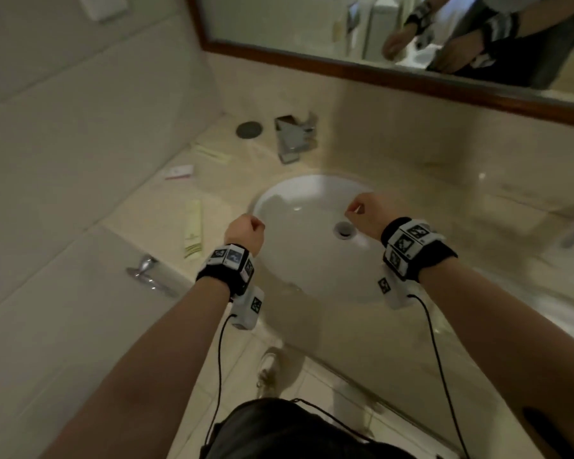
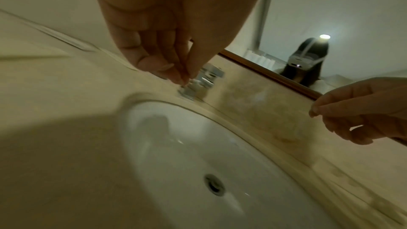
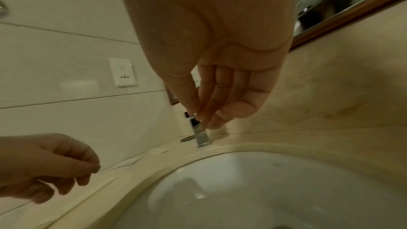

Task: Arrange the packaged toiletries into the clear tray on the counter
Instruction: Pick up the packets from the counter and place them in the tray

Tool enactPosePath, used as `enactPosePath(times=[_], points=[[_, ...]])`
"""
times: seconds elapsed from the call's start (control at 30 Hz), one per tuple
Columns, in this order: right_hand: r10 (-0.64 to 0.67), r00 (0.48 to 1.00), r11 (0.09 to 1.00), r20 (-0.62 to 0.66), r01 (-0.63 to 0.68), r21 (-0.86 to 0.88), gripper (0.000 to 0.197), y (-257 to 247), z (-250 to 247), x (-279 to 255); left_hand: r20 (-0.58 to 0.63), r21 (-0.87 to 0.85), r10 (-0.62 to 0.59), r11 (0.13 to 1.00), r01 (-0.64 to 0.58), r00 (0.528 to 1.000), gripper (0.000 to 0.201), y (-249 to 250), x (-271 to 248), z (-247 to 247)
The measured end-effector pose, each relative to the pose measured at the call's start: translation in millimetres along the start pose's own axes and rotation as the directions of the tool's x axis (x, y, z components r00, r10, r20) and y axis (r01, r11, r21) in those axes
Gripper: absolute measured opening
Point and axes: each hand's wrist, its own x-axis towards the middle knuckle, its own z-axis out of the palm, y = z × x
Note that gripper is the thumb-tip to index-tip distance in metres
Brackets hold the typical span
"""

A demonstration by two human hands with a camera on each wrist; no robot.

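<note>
Pale packets point(image 1: 193, 229) on counter point(image 1: 140, 207), left of hands point(image 1: 246, 231) over sink point(image 1: 299, 260).

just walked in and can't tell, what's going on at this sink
A person stands at a bathroom counter with both hands raised over the white sink. The left hand and right hand have their fingertips pinched together, and neither visibly holds anything. A few packaged toiletries lie on the counter left of the basin, untouched. No clear tray can be made out.
</note>
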Motion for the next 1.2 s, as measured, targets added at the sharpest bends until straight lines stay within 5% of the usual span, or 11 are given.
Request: enactPosePath(times=[0.33,0.53,0.63,0.83,1.07,1.2], points=[[-0.150,0.930,0.986,0.335,0.167,-0.022,0.026,-192.9,132.0,94.0,-0.090,-0.041,-0.320,0.947,0.318,0.943,0.025,-164.0,70.0,-97.4],[-0.013,0.914,0.999,0.406,0.030,-0.036,0.061,-250.0,195.0,120.1,-0.060,-0.057,-0.344,0.939,0.340,0.937,0.023,-210.9,98.4,-114.4],[0.020,0.922,0.995,0.386,0.019,-0.097,0.062,-267.1,211.5,123.9,-0.042,-0.113,-0.315,0.944,0.309,0.948,0.022,-216.3,107.9,-111.2],[0.049,0.899,0.994,0.436,-0.003,-0.105,0.042,-272.1,225.7,123.4,0.036,-0.320,-0.253,0.914,0.251,0.967,0.032,-203.5,122.2,-99.2],[-0.037,0.924,0.998,0.381,0.016,0.057,0.032,-228.4,189.6,120.5,0.143,-0.543,-0.123,0.820,0.182,0.982,0.081,-157.0,138.7,-96.3],[0.020,0.933,0.992,0.360,-0.065,0.113,0.037,-171.3,137.9,103.8,0.171,-0.541,0.078,0.841,0.028,0.982,0.052,-97.0,137.0,-75.4]])
